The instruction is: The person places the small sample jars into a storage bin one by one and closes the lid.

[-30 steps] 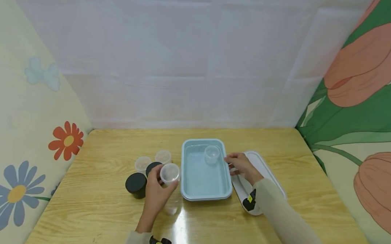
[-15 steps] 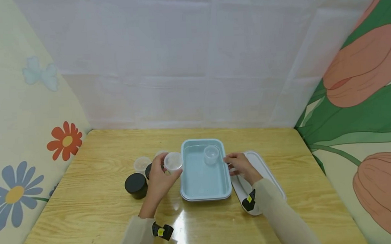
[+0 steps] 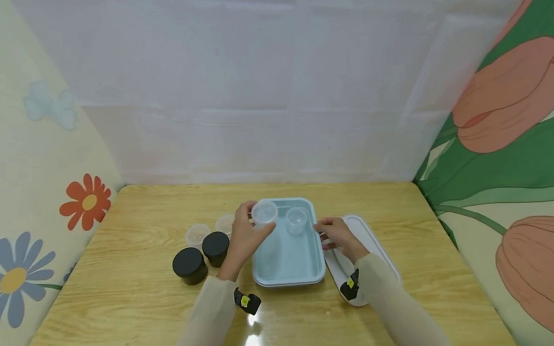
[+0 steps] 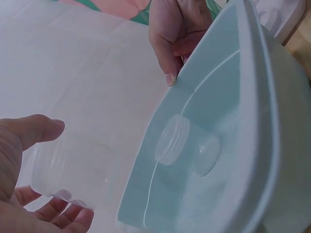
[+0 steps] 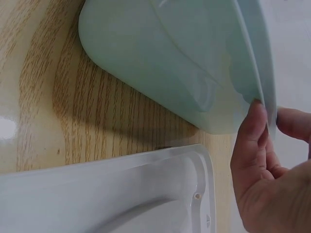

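Observation:
A small clear plastic cup (image 3: 264, 213) is in my left hand (image 3: 248, 236), which grips it between thumb and fingers above the left rim of a light blue tub (image 3: 287, 260). In the left wrist view the held cup (image 4: 73, 170) hangs beside the tub's wall. Another clear cup (image 3: 296, 221) stands inside the tub, toward its far right corner. My right hand (image 3: 337, 236) pinches the tub's right rim; the right wrist view has the thumb on one side of the rim and the fingers (image 5: 255, 121) on the other.
Two black-lidded jars (image 3: 190, 266) stand left of the tub, with two more clear cups (image 3: 198, 234) behind them, one partly hidden by my left hand. Right of the tub lies a white lid (image 3: 368, 236), partly under my right forearm. A white cloth hangs behind the table.
My left hand has carried the clear cup up and to the right, from near the black jars to over the tub's left edge. The right hand stays on the rim.

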Tool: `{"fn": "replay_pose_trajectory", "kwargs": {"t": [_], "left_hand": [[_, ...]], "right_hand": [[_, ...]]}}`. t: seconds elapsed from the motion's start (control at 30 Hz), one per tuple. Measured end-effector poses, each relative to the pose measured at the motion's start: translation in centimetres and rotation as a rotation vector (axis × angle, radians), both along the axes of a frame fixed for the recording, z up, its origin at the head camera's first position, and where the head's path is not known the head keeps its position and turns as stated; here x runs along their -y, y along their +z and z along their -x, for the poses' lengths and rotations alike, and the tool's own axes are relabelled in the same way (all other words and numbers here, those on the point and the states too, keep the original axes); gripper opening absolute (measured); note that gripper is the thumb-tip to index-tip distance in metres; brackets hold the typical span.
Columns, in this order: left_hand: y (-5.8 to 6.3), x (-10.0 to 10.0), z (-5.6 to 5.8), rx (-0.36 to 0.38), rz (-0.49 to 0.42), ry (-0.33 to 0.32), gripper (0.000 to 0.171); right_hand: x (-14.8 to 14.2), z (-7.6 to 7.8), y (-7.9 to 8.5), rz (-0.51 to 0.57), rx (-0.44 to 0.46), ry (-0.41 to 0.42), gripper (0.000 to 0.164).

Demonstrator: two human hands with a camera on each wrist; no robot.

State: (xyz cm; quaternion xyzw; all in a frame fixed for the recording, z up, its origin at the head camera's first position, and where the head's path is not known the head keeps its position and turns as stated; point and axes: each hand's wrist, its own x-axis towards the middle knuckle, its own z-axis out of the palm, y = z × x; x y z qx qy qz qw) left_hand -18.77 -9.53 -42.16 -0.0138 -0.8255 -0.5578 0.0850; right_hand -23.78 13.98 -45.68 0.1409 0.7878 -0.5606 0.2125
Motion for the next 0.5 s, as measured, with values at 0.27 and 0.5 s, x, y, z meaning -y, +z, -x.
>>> {"fn": "replay_pose_trajectory", "kwargs": {"t": [0.27, 0.5], "left_hand": [[-0.1, -1.2, 2.0, 0.010, 0.009, -0.016, 0.065], [-0.7, -2.0, 3.5, 0.015, 0.035, 0.014, 0.061]], "right_hand": [[0.1, -0.1, 0.0, -0.003, -0.005, -0.008, 0.023], [0.1, -0.1, 0.0, 0.010, -0.018, -0.009, 0.023]]}}
